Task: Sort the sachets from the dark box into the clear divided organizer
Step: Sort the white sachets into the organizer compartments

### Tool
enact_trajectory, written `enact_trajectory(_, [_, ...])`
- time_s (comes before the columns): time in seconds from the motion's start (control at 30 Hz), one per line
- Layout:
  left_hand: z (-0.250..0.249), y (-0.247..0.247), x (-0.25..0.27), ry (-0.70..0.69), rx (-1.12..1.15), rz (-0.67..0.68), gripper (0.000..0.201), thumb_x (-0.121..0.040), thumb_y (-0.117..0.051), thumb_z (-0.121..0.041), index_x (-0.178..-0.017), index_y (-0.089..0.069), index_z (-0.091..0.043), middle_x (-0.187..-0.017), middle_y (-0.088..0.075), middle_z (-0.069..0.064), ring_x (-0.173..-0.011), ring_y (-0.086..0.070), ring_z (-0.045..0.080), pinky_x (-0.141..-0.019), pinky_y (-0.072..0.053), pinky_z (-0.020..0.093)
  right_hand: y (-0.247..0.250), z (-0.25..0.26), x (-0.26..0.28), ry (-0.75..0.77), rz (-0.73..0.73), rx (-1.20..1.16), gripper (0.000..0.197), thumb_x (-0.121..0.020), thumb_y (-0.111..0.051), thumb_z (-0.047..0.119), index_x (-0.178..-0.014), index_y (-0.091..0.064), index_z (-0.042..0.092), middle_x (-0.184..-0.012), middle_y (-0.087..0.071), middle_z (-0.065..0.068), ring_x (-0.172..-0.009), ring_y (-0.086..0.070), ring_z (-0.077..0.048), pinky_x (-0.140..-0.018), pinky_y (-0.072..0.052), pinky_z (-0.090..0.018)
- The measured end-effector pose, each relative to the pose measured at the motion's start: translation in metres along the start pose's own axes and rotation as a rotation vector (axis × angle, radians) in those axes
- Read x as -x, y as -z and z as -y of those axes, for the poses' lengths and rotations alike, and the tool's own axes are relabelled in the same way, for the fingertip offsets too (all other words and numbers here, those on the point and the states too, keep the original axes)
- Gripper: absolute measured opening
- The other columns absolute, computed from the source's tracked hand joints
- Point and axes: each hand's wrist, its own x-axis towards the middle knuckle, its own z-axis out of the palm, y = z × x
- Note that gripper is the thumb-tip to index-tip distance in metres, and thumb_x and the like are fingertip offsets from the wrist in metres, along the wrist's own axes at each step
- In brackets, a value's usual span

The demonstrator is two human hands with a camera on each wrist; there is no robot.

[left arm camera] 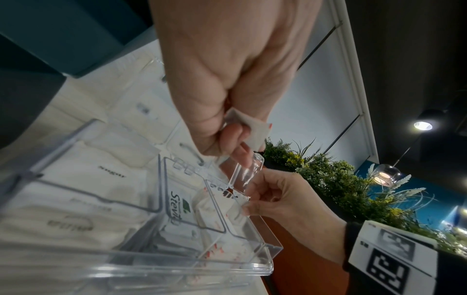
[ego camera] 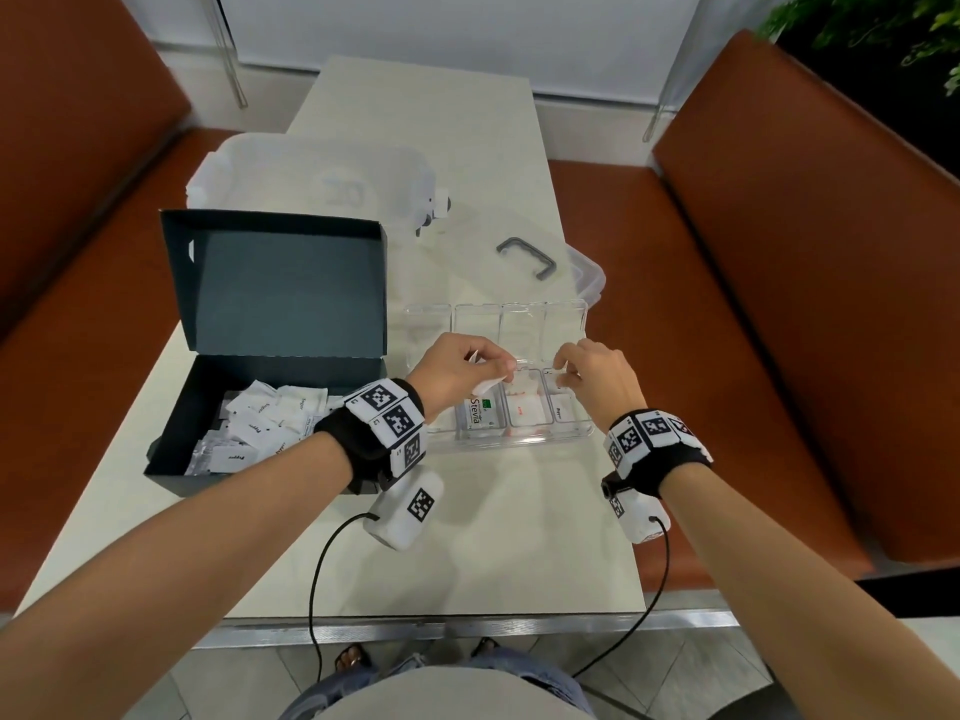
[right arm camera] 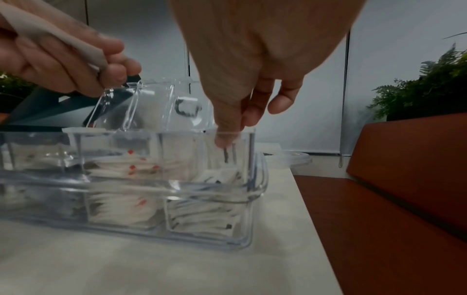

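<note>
The dark box (ego camera: 171, 459) stands open on the left of the table with several white sachets (ego camera: 260, 423) inside. To its right is the clear divided organizer (ego camera: 519, 440), its small lids up; it holds a Stevia sachet (ego camera: 480, 413), red-printed sachets (ego camera: 524, 410) and black-printed ones (right arm camera: 202, 219). My left hand (ego camera: 506, 368) hovers over the middle compartments, gripping a white sachet (left arm camera: 250, 123) in curled fingers, one fingertip on a clear lid flap (left arm camera: 248, 169). My right hand (ego camera: 563, 368) pinches a black-printed sachet (right arm camera: 226, 154) down inside the rightmost compartment.
A translucent storage bin (ego camera: 311, 184) sits behind the dark box. Behind the organizer lies a clear lid with a grey handle (ego camera: 527, 257). Brown benches (ego camera: 779, 304) flank the table, whose metal front edge (ego camera: 415, 623) is close to me. Cables hang from both wrists.
</note>
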Motion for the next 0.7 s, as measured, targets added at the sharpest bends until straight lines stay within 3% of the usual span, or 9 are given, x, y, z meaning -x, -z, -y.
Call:
enact_trajectory(0.1, [-0.002, 0.000, 0.001, 0.009, 0.000, -0.006, 0.023, -0.089, -0.069, -0.023, -0.093, -0.073, -0.001, -0.086, -0.071, -0.007, -0.058, -0.051, -0.012, -0.063, -0.037, 0.016, -0.002, -0.001, 0.001, -0.006, -0.029, -0.028, 0.002, -0.087, -0.063, 0.005, -0.088, -0.062, 0.006, -0.086, -0.059, -0.008, -0.080, -0.054, -0.027, -0.073, -0.040, -0.034])
enact_trajectory(0.2, [-0.002, 0.001, 0.002, 0.014, -0.006, -0.006, 0.024, -0.088, -0.069, -0.024, -0.095, -0.073, -0.001, -0.084, -0.070, -0.007, -0.054, -0.049, -0.011, -0.061, -0.037, 0.016, -0.005, -0.002, 0.001, -0.011, -0.028, -0.015, 0.005, -0.088, -0.063, 0.007, -0.088, -0.068, 0.007, -0.088, -0.059, -0.008, -0.082, -0.054, -0.025, -0.078, -0.044, -0.038])
enact_trajectory(0.3, [-0.003, 0.001, 0.002, 0.024, -0.006, -0.012, 0.024, -0.089, -0.068, -0.025, -0.095, -0.073, -0.002, -0.086, -0.070, -0.005, -0.052, -0.048, -0.010, -0.057, -0.042, 0.012, -0.008, -0.003, 0.001, -0.006, -0.019, 0.023, 0.009, -0.091, -0.060, 0.008, -0.092, -0.068, 0.009, -0.088, -0.060, -0.005, -0.083, -0.055, -0.024, -0.081, -0.039, -0.035])
enact_trajectory(0.43, [-0.005, -0.001, 0.002, 0.060, 0.042, -0.008, 0.021, -0.094, -0.062, -0.022, -0.098, -0.072, -0.004, -0.087, -0.071, -0.003, -0.063, -0.057, -0.014, -0.052, -0.046, 0.010, -0.001, -0.001, 0.002, -0.007, -0.029, 0.114, 0.016, -0.094, -0.054, 0.009, -0.099, -0.068, 0.013, -0.090, -0.063, -0.003, -0.083, -0.055, -0.023, -0.079, -0.032, -0.033])
enact_trajectory(0.5, [-0.007, 0.000, 0.002, 0.069, 0.054, -0.015, 0.019, -0.095, -0.059, -0.020, -0.099, -0.071, -0.006, -0.084, -0.071, -0.005, -0.065, -0.059, -0.013, -0.052, -0.047, 0.010, 0.007, 0.009, 0.003, -0.021, -0.151, -0.047, 0.015, -0.094, -0.055, 0.010, -0.099, -0.069, 0.011, -0.089, -0.065, -0.004, -0.079, -0.058, -0.021, -0.078, -0.041, -0.031])
enact_trajectory(0.57, [-0.009, 0.000, 0.002, 0.067, 0.072, -0.035, 0.017, -0.095, -0.060, -0.020, -0.097, -0.071, -0.007, -0.082, -0.070, -0.006, -0.066, -0.060, -0.007, -0.054, -0.047, 0.011, 0.018, 0.027, 0.006, -0.086, -0.215, -0.356, 0.012, -0.092, -0.060, 0.017, -0.099, -0.068, 0.012, -0.081, -0.067, -0.001, -0.068, -0.060, -0.011, -0.069, -0.046, -0.019])
enact_trajectory(0.63, [-0.011, -0.002, 0.002, 0.061, 0.078, -0.057, 0.016, -0.094, -0.061, -0.019, -0.097, -0.070, -0.007, -0.087, -0.069, -0.003, -0.075, -0.060, 0.002, -0.057, -0.049, 0.012, 0.024, 0.048, 0.012, -0.161, -0.133, -0.649, 0.019, -0.089, -0.064, 0.033, -0.102, -0.063, 0.018, -0.072, -0.070, 0.004, -0.058, -0.064, -0.004, -0.058, -0.048, -0.013])
enact_trajectory(0.7, [-0.013, -0.004, 0.002, 0.050, 0.087, -0.071, 0.013, -0.094, -0.060, -0.016, -0.097, -0.070, -0.009, -0.094, -0.067, 0.003, -0.080, -0.059, 0.009, -0.060, -0.050, 0.016, 0.026, 0.064, 0.016, -0.232, -0.034, -0.862, 0.032, -0.084, -0.070, 0.038, -0.108, -0.058, 0.021, -0.071, -0.071, 0.001, -0.060, -0.067, -0.005, -0.056, -0.054, -0.020])
